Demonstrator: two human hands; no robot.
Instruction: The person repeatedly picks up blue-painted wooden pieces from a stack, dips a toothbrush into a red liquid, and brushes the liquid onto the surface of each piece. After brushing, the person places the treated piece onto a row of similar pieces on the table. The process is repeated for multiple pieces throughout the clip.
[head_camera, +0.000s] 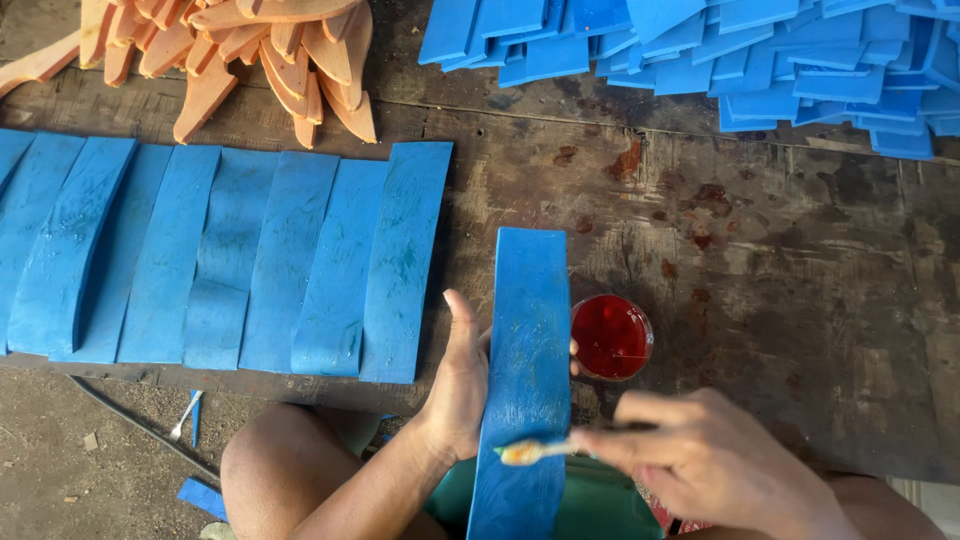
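Note:
My left hand (462, 378) grips a long blue painted wooden piece (527, 340) from underneath, holding it upright over my lap with its far end on the bench. My right hand (700, 455) pinches a small brush (533, 452) whose yellowish tip touches the lower part of the blue piece. A small round cup of red paint (611, 336) stands on the bench just right of the piece.
A row of curved blue pieces (230, 260) lies overlapped on the dark wooden bench (780, 270) at left. Orange wooden pieces (250, 50) are heaped at the back left, a pile of blue pieces (760, 60) at the back right. My knee (285, 460) is below.

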